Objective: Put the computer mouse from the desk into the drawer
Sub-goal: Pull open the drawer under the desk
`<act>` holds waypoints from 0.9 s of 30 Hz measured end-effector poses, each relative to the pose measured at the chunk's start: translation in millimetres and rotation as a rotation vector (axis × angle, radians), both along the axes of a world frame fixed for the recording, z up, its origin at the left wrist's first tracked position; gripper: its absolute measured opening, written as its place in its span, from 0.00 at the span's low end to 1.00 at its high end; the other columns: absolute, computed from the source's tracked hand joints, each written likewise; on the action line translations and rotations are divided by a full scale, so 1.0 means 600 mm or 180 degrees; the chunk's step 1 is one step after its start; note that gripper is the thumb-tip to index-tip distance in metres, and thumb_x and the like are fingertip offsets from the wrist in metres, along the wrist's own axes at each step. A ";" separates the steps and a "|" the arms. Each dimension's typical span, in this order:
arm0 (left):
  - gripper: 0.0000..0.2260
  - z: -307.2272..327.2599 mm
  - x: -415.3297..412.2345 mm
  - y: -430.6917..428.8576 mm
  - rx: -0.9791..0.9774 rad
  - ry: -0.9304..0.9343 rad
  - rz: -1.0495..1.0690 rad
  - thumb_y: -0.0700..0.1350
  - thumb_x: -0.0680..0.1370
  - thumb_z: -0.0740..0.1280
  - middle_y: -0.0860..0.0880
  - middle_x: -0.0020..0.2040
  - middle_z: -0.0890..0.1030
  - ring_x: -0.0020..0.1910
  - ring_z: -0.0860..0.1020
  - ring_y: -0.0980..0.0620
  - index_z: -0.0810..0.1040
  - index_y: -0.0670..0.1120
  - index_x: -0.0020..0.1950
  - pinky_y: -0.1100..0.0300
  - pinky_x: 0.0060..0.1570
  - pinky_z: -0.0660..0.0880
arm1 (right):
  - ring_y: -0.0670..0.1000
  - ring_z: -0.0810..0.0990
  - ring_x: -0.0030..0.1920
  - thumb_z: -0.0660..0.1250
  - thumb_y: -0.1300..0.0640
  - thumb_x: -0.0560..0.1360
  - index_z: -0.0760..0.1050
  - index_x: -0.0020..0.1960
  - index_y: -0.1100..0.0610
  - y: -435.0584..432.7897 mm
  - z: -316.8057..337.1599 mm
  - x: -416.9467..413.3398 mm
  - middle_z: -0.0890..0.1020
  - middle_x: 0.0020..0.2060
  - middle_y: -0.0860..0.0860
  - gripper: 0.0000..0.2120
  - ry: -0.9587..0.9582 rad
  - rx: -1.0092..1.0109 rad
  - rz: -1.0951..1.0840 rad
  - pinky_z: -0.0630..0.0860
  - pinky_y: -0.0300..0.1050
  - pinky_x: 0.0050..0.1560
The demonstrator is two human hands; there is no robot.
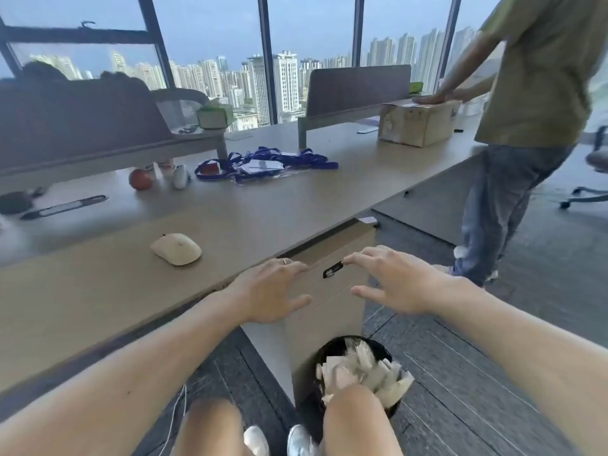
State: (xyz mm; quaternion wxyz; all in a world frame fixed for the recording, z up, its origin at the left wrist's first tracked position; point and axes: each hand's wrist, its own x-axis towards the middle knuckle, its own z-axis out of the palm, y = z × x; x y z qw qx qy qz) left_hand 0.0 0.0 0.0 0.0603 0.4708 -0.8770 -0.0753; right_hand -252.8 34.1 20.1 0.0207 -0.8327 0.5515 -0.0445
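Meanwhile, the mouse point(176, 248) lies untouched on the desk point(98, 291), left of both hands' spread, empty fingers point(357, 258).

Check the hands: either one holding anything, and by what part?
Nothing is held. Left hand and right hand are open, fingers spread in front of the drawer. The mouse lies untouched on the desk.

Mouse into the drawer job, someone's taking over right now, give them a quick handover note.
Left hand: open, empty, fingertips at the top edge of the drawer.
Right hand: open, empty, reaching at the drawer front.
Computer mouse: on the desk, left of both hands, untouched.
Done: nothing; drawer looks shut.
Left: open the drawer, pick up the mouse, place it inside.
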 end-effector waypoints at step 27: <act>0.30 -0.129 -0.059 -0.168 -0.0163 -0.0134 0.0535 0.28 0.72 0.61 0.50 0.68 0.69 0.62 0.71 0.48 0.69 0.47 0.72 0.52 0.57 0.75 | 0.55 0.76 0.32 0.57 0.63 0.83 0.71 0.39 0.64 -0.303 -0.264 0.076 0.76 0.34 0.59 0.14 -0.4448 0.2266 -0.2715 0.79 0.41 0.26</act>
